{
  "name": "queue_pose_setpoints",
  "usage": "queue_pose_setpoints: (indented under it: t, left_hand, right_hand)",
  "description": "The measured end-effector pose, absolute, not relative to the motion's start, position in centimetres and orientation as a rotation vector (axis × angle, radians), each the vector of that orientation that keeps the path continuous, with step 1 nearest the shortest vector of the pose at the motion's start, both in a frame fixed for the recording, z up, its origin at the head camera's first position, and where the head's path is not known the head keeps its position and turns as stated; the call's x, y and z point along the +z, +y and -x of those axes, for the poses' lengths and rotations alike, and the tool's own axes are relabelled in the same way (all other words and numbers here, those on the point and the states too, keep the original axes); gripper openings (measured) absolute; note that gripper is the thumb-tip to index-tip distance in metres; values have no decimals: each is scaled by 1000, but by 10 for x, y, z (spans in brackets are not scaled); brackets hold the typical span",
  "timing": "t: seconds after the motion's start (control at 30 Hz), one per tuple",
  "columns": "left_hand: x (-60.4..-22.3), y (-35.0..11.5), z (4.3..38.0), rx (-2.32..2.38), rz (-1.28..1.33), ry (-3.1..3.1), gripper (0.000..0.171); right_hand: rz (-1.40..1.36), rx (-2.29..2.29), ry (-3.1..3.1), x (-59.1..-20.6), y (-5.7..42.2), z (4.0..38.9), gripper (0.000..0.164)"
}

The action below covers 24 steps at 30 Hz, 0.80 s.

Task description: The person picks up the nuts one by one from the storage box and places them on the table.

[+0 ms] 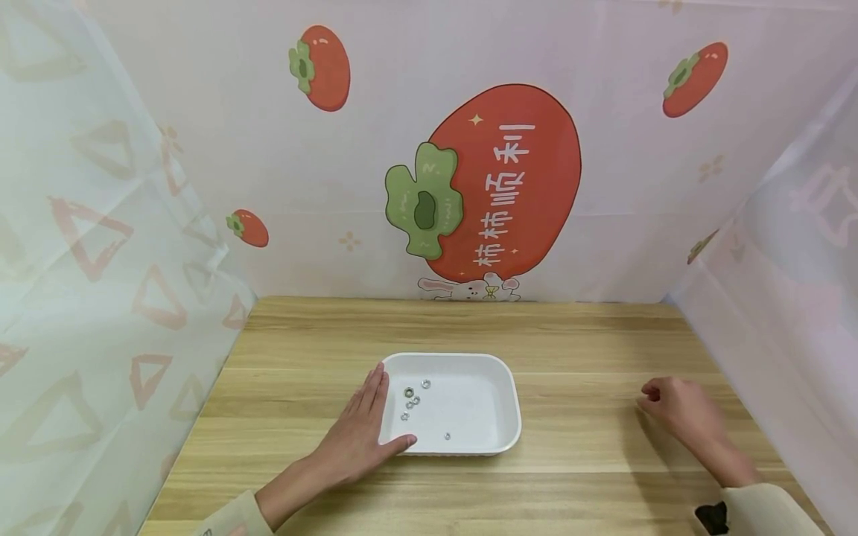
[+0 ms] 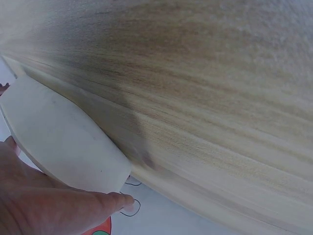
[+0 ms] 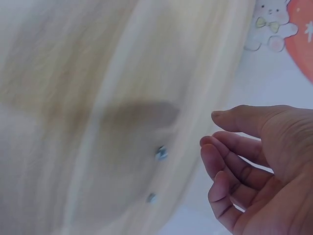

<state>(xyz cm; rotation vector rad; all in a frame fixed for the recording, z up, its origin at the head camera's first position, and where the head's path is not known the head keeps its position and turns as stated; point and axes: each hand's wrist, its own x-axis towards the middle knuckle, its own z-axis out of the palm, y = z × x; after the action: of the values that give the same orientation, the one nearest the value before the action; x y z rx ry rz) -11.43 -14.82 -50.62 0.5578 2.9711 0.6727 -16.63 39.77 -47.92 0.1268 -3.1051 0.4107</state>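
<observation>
A white tray (image 1: 469, 402) sits on the wooden table with several small metal nuts (image 1: 409, 392) lying in it, mostly toward its left side. Along the tray's left edge rests my left hand (image 1: 355, 439), its fingers straight and the thumb reaching over the front rim. In the left wrist view, the thumb lies beside the tray's white side (image 2: 73, 137). My right hand (image 1: 680, 409) hovers above the table's right part, fingers loosely bent. The right wrist view shows a gap between thumb and fingertips, with nothing visible between them. Two small metal pieces (image 3: 161, 153) lie on the table near that hand.
The wooden tabletop (image 1: 576, 335) stretches around the tray. Pale printed sheets rise at the back and both sides; the back sheet (image 1: 362, 171) bears red persimmon drawings. The right hand casts a shadow on the table.
</observation>
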Motion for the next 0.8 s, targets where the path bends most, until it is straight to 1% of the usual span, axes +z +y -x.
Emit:
queue_pose_setpoints:
  t: [0.27, 0.8]
  left_hand:
    - [-508, -149, 114, 660, -554, 2971, 115]
    - [-507, -149, 115, 656, -547, 2948, 115]
  right_hand:
    - [-228, 426, -2994, -464, 363, 166, 18]
    - [-456, 408, -2848, -441, 302, 169, 14]
